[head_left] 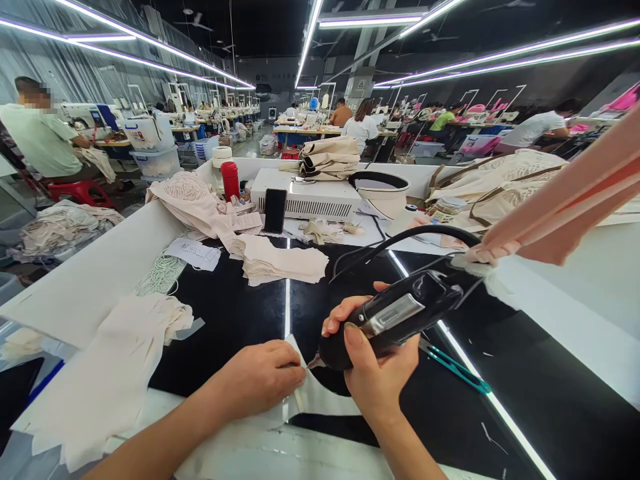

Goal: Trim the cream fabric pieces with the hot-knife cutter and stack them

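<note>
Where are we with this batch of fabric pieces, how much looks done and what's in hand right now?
A stack of cream pieces lies folded at the far side of the black table, possibly finished. In hand: the left hand pins a pale fabric piece flat while the right hand grips the black corded tool, tip at its edge. A loose cream pile at left may remain.

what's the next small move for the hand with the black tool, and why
Probably ease the black tool in the right hand a touch lower: its tip sits right at the edge of the cream fabric piece, which the left hand pins flat on the black table.
</note>
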A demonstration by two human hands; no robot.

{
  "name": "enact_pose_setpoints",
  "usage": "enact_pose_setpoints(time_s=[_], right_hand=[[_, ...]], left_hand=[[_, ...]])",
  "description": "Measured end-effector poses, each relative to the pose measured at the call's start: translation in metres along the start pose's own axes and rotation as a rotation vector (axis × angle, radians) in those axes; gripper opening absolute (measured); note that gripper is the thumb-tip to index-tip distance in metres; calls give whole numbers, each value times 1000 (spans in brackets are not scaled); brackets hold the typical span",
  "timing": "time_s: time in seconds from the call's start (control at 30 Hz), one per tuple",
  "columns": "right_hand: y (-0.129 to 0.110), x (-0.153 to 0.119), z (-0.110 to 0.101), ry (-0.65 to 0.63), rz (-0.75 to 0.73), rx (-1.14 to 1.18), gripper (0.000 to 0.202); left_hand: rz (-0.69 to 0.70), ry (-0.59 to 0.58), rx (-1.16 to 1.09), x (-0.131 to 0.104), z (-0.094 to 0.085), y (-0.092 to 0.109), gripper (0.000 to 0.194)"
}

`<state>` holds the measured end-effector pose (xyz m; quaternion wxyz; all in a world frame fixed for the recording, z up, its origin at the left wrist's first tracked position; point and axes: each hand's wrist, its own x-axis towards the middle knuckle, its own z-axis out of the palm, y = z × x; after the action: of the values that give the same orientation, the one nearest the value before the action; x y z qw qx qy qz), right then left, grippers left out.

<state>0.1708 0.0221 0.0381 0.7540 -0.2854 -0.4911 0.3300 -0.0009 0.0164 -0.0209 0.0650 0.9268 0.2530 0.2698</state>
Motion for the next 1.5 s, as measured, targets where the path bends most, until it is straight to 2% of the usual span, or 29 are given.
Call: enact_pose_setpoints(time_s=[0.2,0.43,0.53,0.67,0.83,1.0,1.3,1.5], right_hand=[[-5,0,-2,6,9,-10,44],[-25,-2,-22,19,-28,-22,43],[-29,-6,-31,25,-39,-63,42],[-29,-9,-37,40,-41,-89,44],[-31,-12,-38,41,-55,-85,43],[-32,-15,-37,49,-40,-90,45],[-30,-16,-39,35,-13,-65,49],[-31,-14,-26,68,-2,-48,48]], left_hand=[[7,-2,-4,-1,0,-1,22],[53,36,22,2,-7,-2,20],[74,76,33,5,-9,4,19],[18,39,13,9,-6,18,19],[-82,-30,16,11,2,33,22],[-153,-30,7,8,7,37,23],[-152,-2,-66,-8,7,40,20],[-121,-8,-26,-13,10,40,21]])
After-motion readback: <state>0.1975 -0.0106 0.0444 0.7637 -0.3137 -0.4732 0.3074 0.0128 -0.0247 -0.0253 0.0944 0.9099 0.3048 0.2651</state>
